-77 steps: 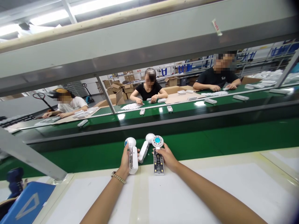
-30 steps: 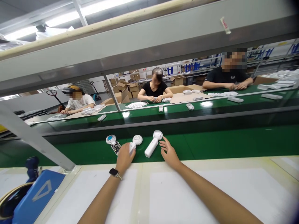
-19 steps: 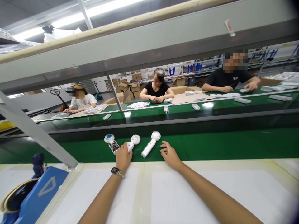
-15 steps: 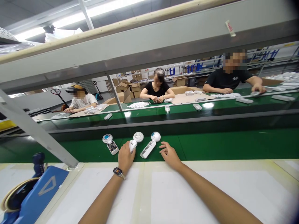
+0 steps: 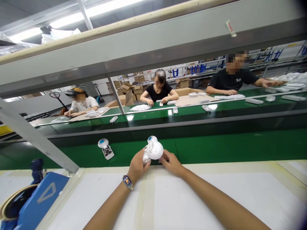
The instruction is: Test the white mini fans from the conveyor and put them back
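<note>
My left hand (image 5: 139, 164), wearing a watch, is closed round the handle of a white device with a round, slotted head (image 5: 155, 150), raised above the green belt. At the right edge of this head, the bent fingers of my right hand (image 5: 171, 162) are closed and touch it; their tips are partly hidden. Behind it shows the blue-centred round head of a second white device (image 5: 152, 138), its body hidden from view. Farther left on the belt lies a third device (image 5: 106, 148), its handle uncovered so that dark inner parts show.
The green belt (image 5: 206, 145) runs across, with a white-topped bench (image 5: 216, 191) on my side. A slanted metal post (image 5: 40, 137) and a blue tape dispenser (image 5: 40, 201) stand left. Across the line, several people work among white parts. A grey beam (image 5: 134, 48) crosses above.
My left hand has lifted its device and moved right, turning the round head toward me. My right hand has moved left to the head, its fingers closing. The view has shifted slightly.
</note>
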Tool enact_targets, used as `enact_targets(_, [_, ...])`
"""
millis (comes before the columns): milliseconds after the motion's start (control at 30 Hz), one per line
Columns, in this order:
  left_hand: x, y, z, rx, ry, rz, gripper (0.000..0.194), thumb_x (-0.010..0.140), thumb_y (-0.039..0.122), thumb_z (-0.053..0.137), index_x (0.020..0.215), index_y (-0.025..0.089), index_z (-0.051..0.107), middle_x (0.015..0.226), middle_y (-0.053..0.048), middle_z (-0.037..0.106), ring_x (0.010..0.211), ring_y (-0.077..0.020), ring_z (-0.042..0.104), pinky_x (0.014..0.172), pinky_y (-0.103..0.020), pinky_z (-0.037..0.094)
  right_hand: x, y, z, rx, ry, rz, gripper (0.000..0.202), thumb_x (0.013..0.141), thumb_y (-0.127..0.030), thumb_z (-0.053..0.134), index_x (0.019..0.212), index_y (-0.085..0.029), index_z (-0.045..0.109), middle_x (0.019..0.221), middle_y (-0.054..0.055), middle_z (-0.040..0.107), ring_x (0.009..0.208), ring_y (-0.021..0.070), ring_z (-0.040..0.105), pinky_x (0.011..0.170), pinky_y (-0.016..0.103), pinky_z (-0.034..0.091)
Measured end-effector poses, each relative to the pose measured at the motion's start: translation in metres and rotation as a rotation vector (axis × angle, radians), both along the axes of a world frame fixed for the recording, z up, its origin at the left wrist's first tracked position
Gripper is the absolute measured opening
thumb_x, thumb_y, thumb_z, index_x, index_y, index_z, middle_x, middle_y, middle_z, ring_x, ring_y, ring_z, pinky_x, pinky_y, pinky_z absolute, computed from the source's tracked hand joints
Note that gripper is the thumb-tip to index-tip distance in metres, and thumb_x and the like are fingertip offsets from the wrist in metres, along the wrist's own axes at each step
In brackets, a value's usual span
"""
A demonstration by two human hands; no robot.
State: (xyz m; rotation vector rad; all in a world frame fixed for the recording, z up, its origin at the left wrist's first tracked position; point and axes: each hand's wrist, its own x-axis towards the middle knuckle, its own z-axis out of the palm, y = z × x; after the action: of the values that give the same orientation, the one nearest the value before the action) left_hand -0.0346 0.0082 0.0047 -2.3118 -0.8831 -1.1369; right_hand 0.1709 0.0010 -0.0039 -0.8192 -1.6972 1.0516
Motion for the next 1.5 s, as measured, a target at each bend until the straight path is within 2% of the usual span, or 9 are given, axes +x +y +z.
enact_targets(133, [0.013, -0.011, -0.004, -0.286, -0.086, -0.140, 0.047, 0.085, 0.032, 0.042, 0.127, 0.011, 0.033, 0.114, -0.018, 0.053, 0.105, -0.0275, 0.053, 0.085, -0.039, 0.046, -0.005, -0.014, 0.011, -0.070, -0.041, 0.213, 0.028, 0.083, -0.038, 0.050, 0.102, -0.018, 0.056, 0.094, 0.006, 0.063, 0.088, 0.0212, 0.059, 0.079, 0.036, 0.045])
enact_targets(267, [0.029, -0.022, 0.001, -0.552, -0.272, -0.119, 0.042, 0.089, 0.034, 0.035, 0.125, 0.013, 0.035, 0.115, -0.016, 0.052, 0.105, -0.0259, 0.051, 0.088, -0.039, 0.041, -0.012, -0.021, 0.011, -0.155, 0.067, 0.291, 0.036, 0.082, -0.040, 0.052, 0.112, -0.019, 0.053, 0.109, 0.008, 0.060, 0.100, 0.0237, 0.055, 0.085, 0.037, 0.044])
enact_targets(367, [0.039, -0.029, 0.010, -0.744, -0.444, -0.135, 0.037, 0.091, 0.036, 0.030, 0.120, 0.014, 0.040, 0.108, -0.013, 0.055, 0.098, -0.0231, 0.053, 0.087, -0.037, 0.041, -0.019, -0.019, 0.001, -0.234, 0.184, 0.267, 0.046, 0.077, -0.038, 0.061, 0.117, -0.020, 0.048, 0.112, 0.008, 0.058, 0.103, 0.0241, 0.054, 0.087, 0.038, 0.043])
enact_targets(467, [0.045, -0.029, 0.015, -0.945, -0.525, -0.183, 0.037, 0.092, 0.039, 0.029, 0.115, 0.015, 0.044, 0.102, -0.009, 0.058, 0.090, -0.0204, 0.054, 0.082, -0.034, 0.042, -0.024, -0.015, -0.007, -0.340, 0.334, 0.226, 0.047, 0.071, -0.036, 0.067, 0.110, -0.019, 0.049, 0.104, 0.007, 0.061, 0.098, 0.0225, 0.056, 0.086, 0.038, 0.044])
enact_targets(567, [0.046, -0.024, 0.013, -1.085, -0.537, -0.192, 0.039, 0.090, 0.043, 0.032, 0.115, 0.016, 0.046, 0.096, -0.006, 0.059, 0.085, -0.0185, 0.054, 0.078, -0.032, 0.043, -0.024, -0.012, -0.006, -0.458, 0.437, 0.166, 0.045, 0.065, -0.033, 0.072, 0.101, -0.017, 0.051, 0.093, 0.004, 0.062, 0.088, 0.0200, 0.060, 0.081, 0.036, 0.046])
enact_targets(667, [0.045, -0.019, 0.006, -1.192, -0.538, -0.163, 0.042, 0.089, 0.047, 0.032, 0.111, 0.016, 0.048, 0.078, -0.003, 0.057, 0.068, -0.0155, 0.052, 0.063, -0.028, 0.043, -0.021, -0.011, 0.001, -0.592, 0.494, 0.133, 0.043, 0.066, -0.033, 0.069, 0.101, -0.018, 0.049, 0.083, 0.003, 0.062, 0.071, 0.0182, 0.062, 0.070, 0.036, 0.049])
enact_targets(767, [0.043, -0.015, 0.001, -1.210, -0.521, -0.131, 0.041, 0.088, 0.049, 0.034, 0.099, 0.015, 0.052, 0.071, -0.001, 0.053, 0.060, -0.0131, 0.047, 0.055, -0.024, 0.038, -0.021, -0.011, 0.004, -0.682, 0.540, 0.104, 0.040, 0.066, -0.032, 0.065, 0.099, -0.019, 0.047, 0.076, 0.001, 0.062, 0.059, 0.0170, 0.062, 0.063, 0.037, 0.050])
enact_targets(1000, [0.041, -0.014, 0.001, -1.184, -0.492, -0.101, 0.037, 0.087, 0.048, 0.035, 0.078, 0.016, 0.049, 0.061, 0.002, 0.047, 0.055, -0.0114, 0.043, 0.053, -0.023, 0.035, -0.024, -0.009, 0.003, -0.705, 0.524, 0.074, 0.034, 0.063, -0.026, 0.058, 0.094, -0.019, 0.047, 0.070, -0.001, 0.060, 0.058, 0.0170, 0.061, 0.060, 0.034, 0.049])
enact_targets(1500, [0.038, -0.016, 0.006, -1.117, -0.413, -0.046, 0.037, 0.087, 0.048, 0.036, 0.081, 0.016, 0.053, 0.067, 0.000, 0.055, 0.059, -0.0129, 0.049, 0.056, -0.024, 0.038, -0.023, -0.012, 0.007, -0.663, 0.470, 0.077, 0.036, 0.065, -0.032, 0.060, 0.095, -0.019, 0.048, 0.074, -0.001, 0.060, 0.063, 0.0163, 0.061, 0.064, 0.034, 0.049])
